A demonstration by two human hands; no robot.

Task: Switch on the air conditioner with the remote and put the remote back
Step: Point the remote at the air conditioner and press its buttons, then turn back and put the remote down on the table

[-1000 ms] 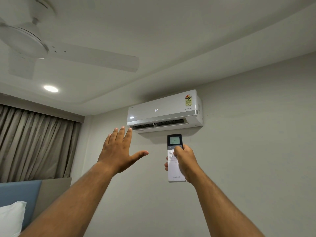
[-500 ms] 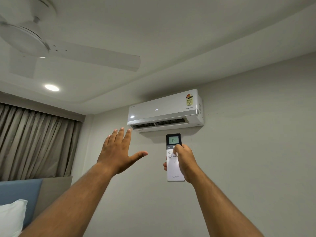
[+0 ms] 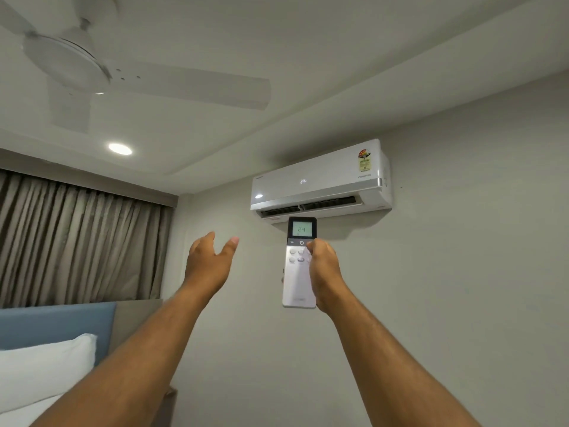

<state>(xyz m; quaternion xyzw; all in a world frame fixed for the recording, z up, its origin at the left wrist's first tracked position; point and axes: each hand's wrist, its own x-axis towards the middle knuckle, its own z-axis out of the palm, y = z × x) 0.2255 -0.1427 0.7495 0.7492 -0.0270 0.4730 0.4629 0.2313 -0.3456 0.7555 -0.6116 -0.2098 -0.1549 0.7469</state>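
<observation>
Head view: right hand [image 3: 323, 269] grips the remote [image 3: 299, 266] upright, thumb on its buttons, screen reads 24, aimed at the air conditioner [image 3: 320, 180] high on the far wall. Left hand [image 3: 209, 263] raised to the left, empty, fingers loosely spread.

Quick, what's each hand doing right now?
Left hand: open, empty.
Right hand: closed around the air conditioner remote.

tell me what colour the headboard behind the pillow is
Blue: the headboard shows in the head view, low on the left.
</observation>
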